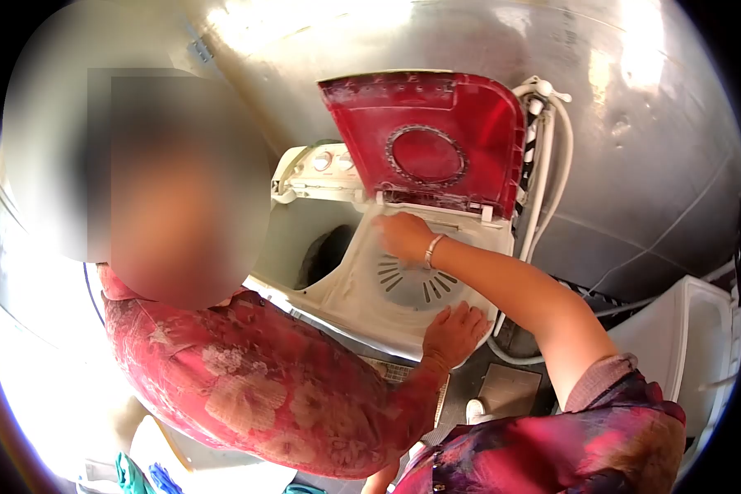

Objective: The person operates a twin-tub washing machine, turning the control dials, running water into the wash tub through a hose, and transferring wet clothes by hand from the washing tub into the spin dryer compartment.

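Note:
My right hand [405, 239], with a bracelet on its wrist, is over the cream top of a twin-tub washing machine [350, 300], near the hinge side of the raised red lid [490, 123]. Motion smears its fingers, and I cannot tell whether they hold anything. Below it is a round slotted cover [412, 284]. A strip of skin at the bottom edge seems to be my left hand or forearm [379, 479]; its fingers are hidden. Another person's hand [455, 333] rests on the machine's front right edge.
A person in a red floral top [263, 379] leans in from the left. Left of the slotted cover is the open wash tub [292, 239], dark inside. Pale hoses [561, 165] hang beside the lid. A white bin-like container [675, 337] stands right; coloured cloths [132, 475] lie lower left.

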{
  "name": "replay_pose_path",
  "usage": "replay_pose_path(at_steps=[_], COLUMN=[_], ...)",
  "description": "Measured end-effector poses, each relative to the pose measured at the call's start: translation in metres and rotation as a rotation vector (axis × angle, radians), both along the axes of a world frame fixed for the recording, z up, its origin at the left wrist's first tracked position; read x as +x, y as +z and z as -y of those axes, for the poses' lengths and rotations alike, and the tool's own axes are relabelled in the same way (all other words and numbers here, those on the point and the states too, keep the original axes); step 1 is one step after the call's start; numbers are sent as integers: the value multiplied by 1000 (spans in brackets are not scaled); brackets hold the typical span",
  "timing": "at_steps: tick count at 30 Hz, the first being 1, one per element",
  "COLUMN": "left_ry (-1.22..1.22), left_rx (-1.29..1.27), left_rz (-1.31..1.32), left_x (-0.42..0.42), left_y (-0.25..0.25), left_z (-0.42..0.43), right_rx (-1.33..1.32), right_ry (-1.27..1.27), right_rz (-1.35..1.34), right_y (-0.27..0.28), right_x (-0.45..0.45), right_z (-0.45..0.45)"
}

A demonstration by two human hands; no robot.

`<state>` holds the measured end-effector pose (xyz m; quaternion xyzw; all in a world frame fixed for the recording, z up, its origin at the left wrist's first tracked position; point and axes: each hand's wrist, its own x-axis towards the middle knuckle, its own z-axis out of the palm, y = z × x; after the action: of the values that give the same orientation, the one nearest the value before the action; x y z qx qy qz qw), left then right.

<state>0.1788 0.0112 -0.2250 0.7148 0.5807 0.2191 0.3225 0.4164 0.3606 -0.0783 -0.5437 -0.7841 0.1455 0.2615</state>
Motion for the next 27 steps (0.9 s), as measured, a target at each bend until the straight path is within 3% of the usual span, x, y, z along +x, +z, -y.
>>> replay_pose_path(at_steps=[2,4,5,9,10,11,14,16,20,21,24,27], left_ry=[-297,-591,-581,-675,-658,-567,-106,29,102,94,90,108], left_rx=[13,-165,-164,782,996,976,705,651,594,573,552,577], left_rz=[286,828,832,-222,-503,-524,-176,-111,-68,-66,-56,-37], left_x=[85,180,180,176,173,160,114,103,104,104,103,99], left_y=[-3,-34,-31,39,46,45,43,41,41,42,42,42], left_z=[-109,-215,-220,-209,-211,-212,-238,-246,-253,-253,-257,-260], right_rx=[-15,-5,-8,51,182,312,533,549,475,613,454,283], right_ry=[-3,-48,-38,15,62,109,162,166,29,-5,-157,53], right_rz=[8,6,8,229,343,459,706,733,858,937,960,1106], right_y=[-4,-8,-13,-22,-28,-33,-34,-33,-38,-43,-60,-29], right_x=[-10,-21,-25,-34,-36,-37,-50,-59,-77,-76,-88,-109], right_z=[-34,-54,-65,-105,-115,-125,-149,-172,-228,-236,-263,-239])
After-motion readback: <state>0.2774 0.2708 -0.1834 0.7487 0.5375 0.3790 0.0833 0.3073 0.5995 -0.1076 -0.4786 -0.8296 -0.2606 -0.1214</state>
